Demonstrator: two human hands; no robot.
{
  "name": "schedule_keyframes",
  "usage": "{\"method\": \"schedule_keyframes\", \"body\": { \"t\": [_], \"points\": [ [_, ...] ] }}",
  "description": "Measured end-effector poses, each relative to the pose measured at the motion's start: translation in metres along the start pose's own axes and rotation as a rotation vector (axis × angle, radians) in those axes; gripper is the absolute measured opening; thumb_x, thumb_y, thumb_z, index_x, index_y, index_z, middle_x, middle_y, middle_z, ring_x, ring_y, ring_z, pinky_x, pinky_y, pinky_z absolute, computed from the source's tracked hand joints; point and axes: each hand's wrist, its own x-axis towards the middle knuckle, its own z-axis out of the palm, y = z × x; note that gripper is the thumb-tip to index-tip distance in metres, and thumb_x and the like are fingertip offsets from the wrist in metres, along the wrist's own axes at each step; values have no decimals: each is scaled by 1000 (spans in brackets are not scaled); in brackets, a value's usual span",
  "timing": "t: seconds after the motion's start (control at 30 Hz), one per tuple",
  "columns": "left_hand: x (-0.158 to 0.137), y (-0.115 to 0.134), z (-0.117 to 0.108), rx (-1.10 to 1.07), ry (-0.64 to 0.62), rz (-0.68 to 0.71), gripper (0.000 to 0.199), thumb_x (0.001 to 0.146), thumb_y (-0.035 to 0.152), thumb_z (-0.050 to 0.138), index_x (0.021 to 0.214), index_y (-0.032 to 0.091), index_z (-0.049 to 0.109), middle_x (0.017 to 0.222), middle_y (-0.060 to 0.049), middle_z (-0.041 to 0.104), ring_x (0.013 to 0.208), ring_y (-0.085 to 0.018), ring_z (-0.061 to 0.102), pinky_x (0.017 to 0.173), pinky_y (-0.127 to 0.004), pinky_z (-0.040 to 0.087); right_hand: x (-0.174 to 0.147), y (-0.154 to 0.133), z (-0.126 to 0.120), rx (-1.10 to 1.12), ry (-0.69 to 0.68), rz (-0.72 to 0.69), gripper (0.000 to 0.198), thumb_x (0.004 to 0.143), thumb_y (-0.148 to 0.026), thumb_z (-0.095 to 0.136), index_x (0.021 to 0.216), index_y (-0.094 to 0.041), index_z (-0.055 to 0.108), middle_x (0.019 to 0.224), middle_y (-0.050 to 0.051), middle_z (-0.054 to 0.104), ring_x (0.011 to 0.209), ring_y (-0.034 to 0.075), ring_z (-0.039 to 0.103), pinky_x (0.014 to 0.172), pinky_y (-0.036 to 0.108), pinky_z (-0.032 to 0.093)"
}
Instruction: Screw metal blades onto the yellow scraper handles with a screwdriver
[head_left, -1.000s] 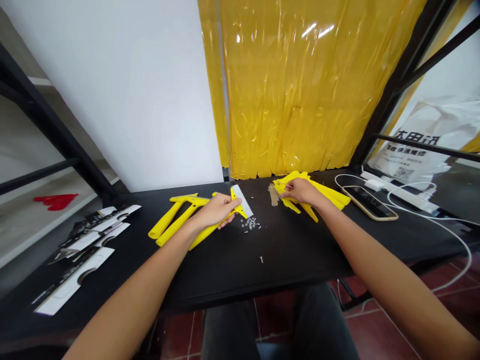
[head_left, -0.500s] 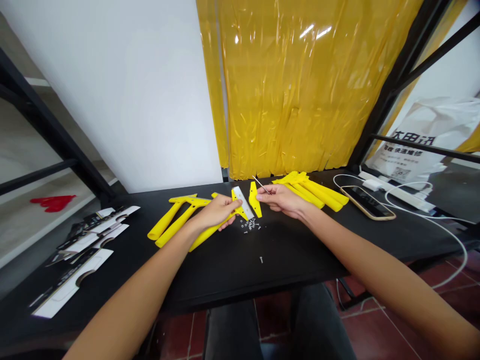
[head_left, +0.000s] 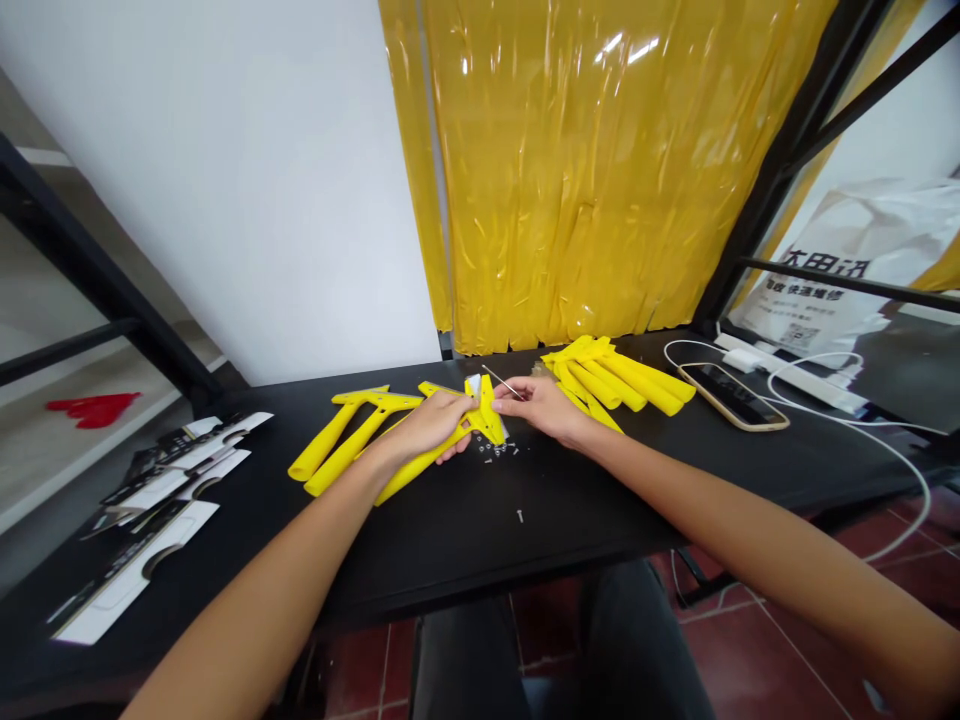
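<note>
My left hand is closed round a yellow scraper, whose handle slopes down toward me. A whitish blade shows at its head. Between the fingertips of my right hand is a yellow cover plate, lying against or just over the scraper's head; whether it touches is unclear. A thin metal rod, perhaps a screwdriver or hex key, also sticks out from the right hand. Just below the head, several small screws and nuts are scattered, with a single screw nearer me.
More yellow scrapers lie on the left, and a pile of yellow scraper parts on the right. Printed cards sit at far left. A phone, white cables and a power strip occupy the black table's right side.
My right hand has moved left, bringing the cover plate from beside the scraper onto or over its head. The blade is now mostly covered. My left hand keeps its hold.
</note>
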Motion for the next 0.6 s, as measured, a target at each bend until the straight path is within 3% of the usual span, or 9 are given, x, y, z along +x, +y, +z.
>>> {"method": "schedule_keyframes", "body": {
  "t": [0.1, 0.3, 0.6],
  "points": [
    [-2, 1, 1, 8, -37, 25, 44, 97, 39, 35, 62, 20, 52, 54, -5, 61, 36, -12, 49, 37, -25, 39, 1, 4, 2, -95, 0, -55, 32, 72, -43, 80, 88, -17, 71, 81, 1, 67, 76, 14, 58, 76, 29, 45],
    [-6, 7, 3, 111, -34, 23, 35, 89, 41, 60, 63, 19, 53, 51, -1, 58, 37, -10, 50, 38, -23, 37, 1, 5, 1, -189, 8, -83, 30, 74, -44, 78, 87, -18, 71, 83, 2, 69, 78, 16, 60, 77, 31, 46],
    [-3, 3, 1, 75, -22, 23, 35, 89, 43, 63, 66, 21, 49, 52, 2, 56, 36, -10, 48, 38, -23, 37, 1, 2, -2, -187, 10, -78, 29, 75, -45, 76, 85, -19, 71, 80, 1, 68, 75, 15, 57, 75, 30, 44]
  ]
}}
